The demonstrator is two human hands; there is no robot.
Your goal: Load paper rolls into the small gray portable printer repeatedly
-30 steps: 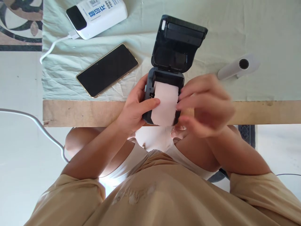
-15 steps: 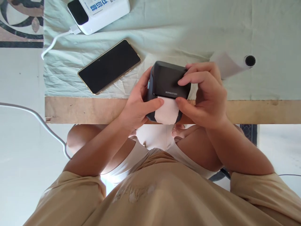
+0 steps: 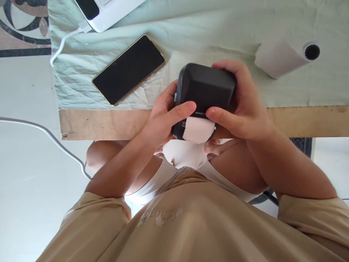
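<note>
While left hand [image 3: 167, 114] and right hand [image 3: 247, 107], half-closed, clasp the printer [image 3: 207, 87] by its sides over the worktop edge [image 3: 109, 124], I judge it light, stiff and smooth, best held there, clear of the flimsy paper [image 3: 200, 130].

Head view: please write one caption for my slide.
Left hand and right hand hold a black device, white paper protruding, near a phone.

The device [image 3: 209, 85] is black — its paper [image 3: 199, 130] whitish
</note>
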